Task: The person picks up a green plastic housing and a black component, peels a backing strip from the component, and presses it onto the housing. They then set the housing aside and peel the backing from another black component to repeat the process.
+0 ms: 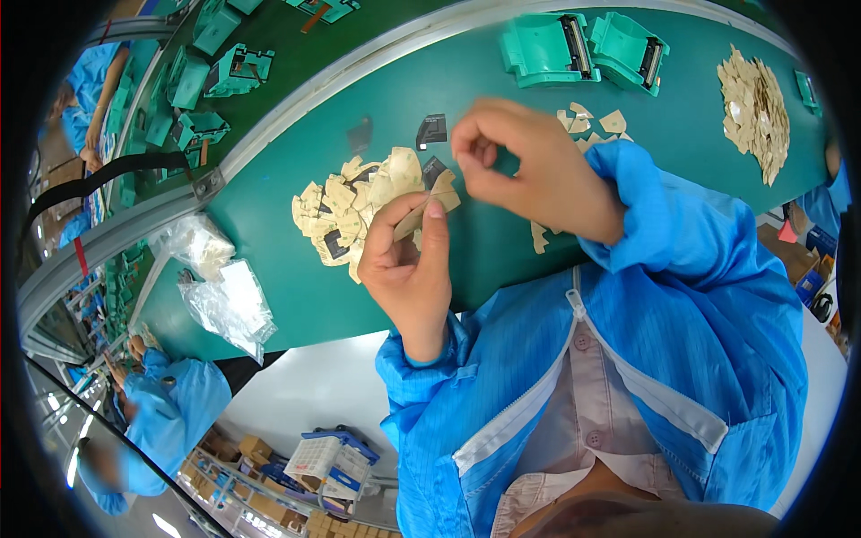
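Between the thumb and forefinger of my left hand (411,269) is a small label (446,190) with tan backing and a dark part at its upper end. Just right of it my right hand (538,166) is raised, its fingers curled in a pinch; whether anything is in them I cannot make out. Behind the left hand lies a loose pile of tan-backed labels (336,215), a few showing black faces. One black label (431,131) rests flat beyond the pile. Scattered tan scraps (613,122) lie partly hidden behind the right forearm.
Two green plastic housings (549,54) (625,56) stand at the far edge. A larger tan heap (753,112) lies far right. Clear plastic bags (233,300) sit on the green table (296,314) at left. Beyond a metal rail (359,67) are more green housings (240,70). Co-workers in blue sit left.
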A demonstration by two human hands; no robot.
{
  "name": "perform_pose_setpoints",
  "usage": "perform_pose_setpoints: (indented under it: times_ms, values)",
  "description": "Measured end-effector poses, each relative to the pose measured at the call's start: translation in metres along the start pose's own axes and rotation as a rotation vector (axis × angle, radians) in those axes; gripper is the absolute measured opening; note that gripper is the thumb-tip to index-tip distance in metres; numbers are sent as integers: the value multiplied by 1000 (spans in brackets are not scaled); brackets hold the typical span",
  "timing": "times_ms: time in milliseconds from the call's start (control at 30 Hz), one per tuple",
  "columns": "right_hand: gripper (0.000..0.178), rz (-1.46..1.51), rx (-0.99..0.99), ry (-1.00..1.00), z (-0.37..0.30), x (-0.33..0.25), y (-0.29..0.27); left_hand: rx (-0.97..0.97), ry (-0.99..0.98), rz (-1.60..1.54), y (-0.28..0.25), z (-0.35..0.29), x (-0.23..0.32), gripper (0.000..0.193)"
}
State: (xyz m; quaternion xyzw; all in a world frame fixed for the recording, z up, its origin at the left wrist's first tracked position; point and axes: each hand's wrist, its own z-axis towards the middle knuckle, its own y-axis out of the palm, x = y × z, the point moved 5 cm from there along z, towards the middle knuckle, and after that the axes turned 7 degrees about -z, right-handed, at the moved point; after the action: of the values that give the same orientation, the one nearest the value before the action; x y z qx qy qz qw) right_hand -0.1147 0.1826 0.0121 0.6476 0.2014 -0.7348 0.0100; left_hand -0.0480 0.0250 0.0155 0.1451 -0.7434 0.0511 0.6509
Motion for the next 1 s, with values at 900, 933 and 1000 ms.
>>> perform_pose_setpoints:
  times_ms: [900, 933, 1000]
  values:
    - [2, 188, -115, 200, 0, 23, 0, -10, -63, -82, -9, 5, -7, 15]
    - [1, 53, -146, 186, 1, 24, -2, 8, -81, -177, -11, 6, -10, 17]
    - [2, -39, -175, 147, 0, 26, 4, 28, -88, -229, -11, 10, -14, 18]
